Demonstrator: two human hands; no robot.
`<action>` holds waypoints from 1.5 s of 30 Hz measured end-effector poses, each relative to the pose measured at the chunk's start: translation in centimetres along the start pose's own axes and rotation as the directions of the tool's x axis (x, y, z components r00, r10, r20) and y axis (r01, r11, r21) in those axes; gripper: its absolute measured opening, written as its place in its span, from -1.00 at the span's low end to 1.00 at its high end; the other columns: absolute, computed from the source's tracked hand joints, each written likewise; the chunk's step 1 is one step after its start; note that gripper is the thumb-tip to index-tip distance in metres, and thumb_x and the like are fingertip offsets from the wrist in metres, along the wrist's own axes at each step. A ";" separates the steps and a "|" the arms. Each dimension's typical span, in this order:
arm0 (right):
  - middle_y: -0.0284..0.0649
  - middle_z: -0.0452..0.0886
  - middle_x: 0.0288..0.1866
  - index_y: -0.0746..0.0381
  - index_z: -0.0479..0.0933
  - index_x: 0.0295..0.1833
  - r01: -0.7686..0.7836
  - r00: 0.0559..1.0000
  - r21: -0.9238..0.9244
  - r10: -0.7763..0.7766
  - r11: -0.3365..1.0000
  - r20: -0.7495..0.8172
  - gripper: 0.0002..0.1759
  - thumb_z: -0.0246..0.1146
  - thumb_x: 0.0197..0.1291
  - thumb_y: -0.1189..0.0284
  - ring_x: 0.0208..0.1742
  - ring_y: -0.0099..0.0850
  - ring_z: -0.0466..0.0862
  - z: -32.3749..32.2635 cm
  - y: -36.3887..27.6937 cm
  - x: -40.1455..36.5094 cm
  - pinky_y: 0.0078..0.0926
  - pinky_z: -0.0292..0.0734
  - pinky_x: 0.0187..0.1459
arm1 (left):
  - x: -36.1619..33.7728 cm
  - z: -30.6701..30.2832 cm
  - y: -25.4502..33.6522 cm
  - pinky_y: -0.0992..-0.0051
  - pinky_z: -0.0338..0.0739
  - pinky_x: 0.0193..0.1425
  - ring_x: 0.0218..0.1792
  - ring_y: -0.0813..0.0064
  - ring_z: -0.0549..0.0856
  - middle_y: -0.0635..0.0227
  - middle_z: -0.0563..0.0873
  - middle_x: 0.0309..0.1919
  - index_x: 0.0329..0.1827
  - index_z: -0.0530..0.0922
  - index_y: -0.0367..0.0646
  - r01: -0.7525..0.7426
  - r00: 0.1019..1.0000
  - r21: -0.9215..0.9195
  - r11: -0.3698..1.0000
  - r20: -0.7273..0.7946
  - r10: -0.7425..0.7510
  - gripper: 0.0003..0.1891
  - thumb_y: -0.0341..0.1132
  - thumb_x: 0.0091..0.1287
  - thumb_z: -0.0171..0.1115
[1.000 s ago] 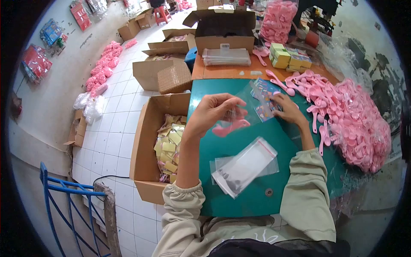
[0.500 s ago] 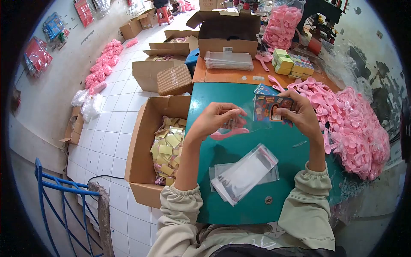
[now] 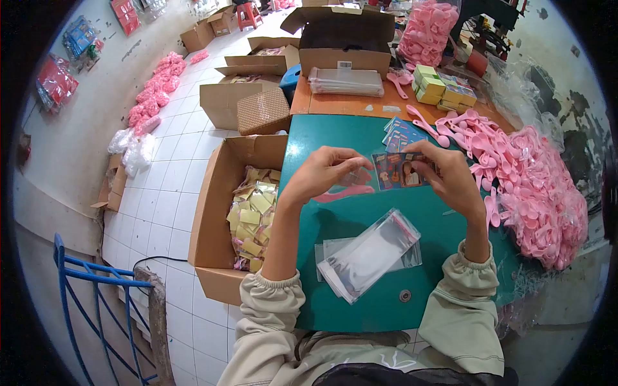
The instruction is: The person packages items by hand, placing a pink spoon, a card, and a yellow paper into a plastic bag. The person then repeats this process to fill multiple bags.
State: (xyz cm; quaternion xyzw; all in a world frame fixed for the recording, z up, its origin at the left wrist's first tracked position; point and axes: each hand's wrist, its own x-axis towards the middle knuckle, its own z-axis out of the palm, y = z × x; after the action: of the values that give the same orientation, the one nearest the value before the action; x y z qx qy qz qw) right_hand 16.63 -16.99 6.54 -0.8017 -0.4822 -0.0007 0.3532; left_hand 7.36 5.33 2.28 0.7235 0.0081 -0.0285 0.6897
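Above the green tabletop, my left hand (image 3: pixel 329 168) pinches a clear plastic bag (image 3: pixel 362 175). A pink spoon (image 3: pixel 344 193) shows just under those fingers and looks to be within the bag. Between the thumb and fingers of my right hand (image 3: pixel 445 172) is a printed card (image 3: pixel 390 172), its left end overlapping the bag. Behind it lies a fanned stack of blue printed cards (image 3: pixel 403 135). A pile of flat clear bags (image 3: pixel 370 257) rests on the table in front of both hands.
Loose pink spoons (image 3: pixel 541 193) are heaped along the table's right side. At left stands a cardboard box (image 3: pixel 209 212) of filled packets. An orange table (image 3: pixel 354 103) behind carries bundled bags, yellow card stacks (image 3: pixel 444 90) and an open carton (image 3: pixel 344 56). Blue railing (image 3: pixel 103 282) is lower left.
My right hand has moved slightly left and down with the card, bringing it farther over the bag. The left hand keeps its hold, and the view has shifted slightly.
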 end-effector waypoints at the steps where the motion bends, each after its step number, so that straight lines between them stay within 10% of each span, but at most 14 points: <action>1: -0.09 0.62 -0.40 0.27 0.49 -0.03 0.011 1.000 -0.001 -0.011 1.000 0.016 -0.76 0.18 0.15 0.62 -0.43 -0.39 0.62 -0.1 0.1 -0.1 -0.49 0.48 -0.36 | -0.1 0.0 0.1 0.59 0.59 -0.19 -0.34 0.60 0.69 0.28 0.73 -0.35 -0.15 0.63 -0.32 0.013 1.000 0.035 0.999 0.015 -0.013 -0.72 -0.26 0.40 0.07; 18: 0.00 0.56 -0.47 0.30 0.44 -0.13 -0.117 0.965 -0.120 0.141 0.986 0.222 -0.67 0.32 0.10 0.33 -0.40 -0.09 0.59 1.0 -1.9 0.0 -0.28 0.42 -0.33 | 0.4 1.9 0.3 0.55 0.53 -0.31 -0.44 0.70 0.57 0.34 0.68 -0.45 0.08 0.54 -0.26 -0.183 0.981 0.348 0.919 0.128 0.147 -0.67 -0.24 0.36 0.14; 21: 0.01 0.54 -0.48 0.30 0.44 -0.06 0.142 0.978 -0.014 -0.138 0.990 0.159 -0.63 0.30 0.12 0.30 -0.43 -0.08 0.57 1.8 0.2 -0.2 -0.28 0.42 -0.34 | -0.1 2.1 0.9 0.54 0.53 -0.31 -0.44 0.68 0.59 0.28 0.69 -0.46 0.11 0.52 -0.25 -0.172 0.985 0.408 0.897 0.088 0.150 -0.65 -0.23 0.35 0.15; 25: -0.07 0.55 -0.51 0.32 0.51 -0.13 0.002 0.926 0.155 -0.061 0.988 0.373 -0.74 0.26 0.14 0.37 -0.49 -0.24 0.58 1.1 0.8 -0.2 -0.35 0.42 -0.40 | 0.2 2.3 -0.1 0.53 0.52 -0.31 -0.41 0.69 0.60 0.24 0.69 -0.44 0.12 0.50 -0.26 -0.058 0.995 0.614 0.787 -0.031 0.097 -0.61 -0.19 0.33 0.20; 27: -0.15 0.56 -0.54 0.33 0.55 -0.19 -0.028 0.949 0.277 -0.062 0.960 0.310 -0.81 0.26 0.13 0.44 -0.53 -0.39 0.57 1.3 1.7 -0.2 -0.39 0.41 -0.45 | 0.2 1.7 -0.3 0.54 0.52 -0.29 -0.37 0.67 0.62 0.24 0.69 -0.41 0.13 0.49 -0.25 -0.065 0.998 0.562 0.824 0.017 0.068 -0.58 -0.18 0.31 0.21; 28: -0.30 0.58 -0.53 0.31 0.54 -0.39 -0.296 0.920 0.331 0.173 0.896 0.353 -0.86 0.32 0.05 0.45 -0.51 -0.60 0.53 0.8 1.3 0.0 -0.52 0.37 -0.50 | 0.1 1.2 -0.3 0.55 0.52 -0.28 -0.34 0.66 0.63 0.25 0.70 -0.39 0.14 0.48 -0.24 -0.067 0.998 0.535 0.842 0.041 0.053 -0.57 -0.17 0.30 0.22; 32: -0.35 0.57 -0.49 0.21 0.41 -0.53 -0.298 0.954 0.356 0.265 0.885 0.141 -0.71 0.42 -0.07 0.39 -0.49 -0.66 0.47 -0.1 2.3 0.5 -0.70 0.31 -0.49 | -1.3 -1.7 0.2 0.60 0.55 -0.17 -0.24 0.58 0.67 0.25 0.71 -0.30 0.25 0.39 -0.19 -0.098 0.978 0.174 0.980 0.200 0.062 -0.45 -0.30 0.20 0.33; 45: -0.38 0.55 -0.53 0.33 0.57 -0.42 -0.273 0.960 0.522 0.262 0.808 0.096 -0.83 0.38 -0.02 0.45 -0.51 -0.64 0.49 0.3 1.7 0.3 -0.67 0.33 -0.49 | -1.9 -0.6 2.2 0.63 0.53 -0.20 -0.34 0.67 0.62 0.38 0.66 -0.42 0.32 0.32 -0.11 -0.166 0.985 0.084 0.983 0.071 0.160 -0.37 -0.35 0.17 0.36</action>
State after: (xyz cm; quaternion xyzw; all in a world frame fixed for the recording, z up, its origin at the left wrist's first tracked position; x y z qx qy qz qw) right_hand 17.99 -17.01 5.48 -0.7327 -0.3494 0.1899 0.5523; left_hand 5.55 5.88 4.57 0.7507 -0.0746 0.0047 0.6564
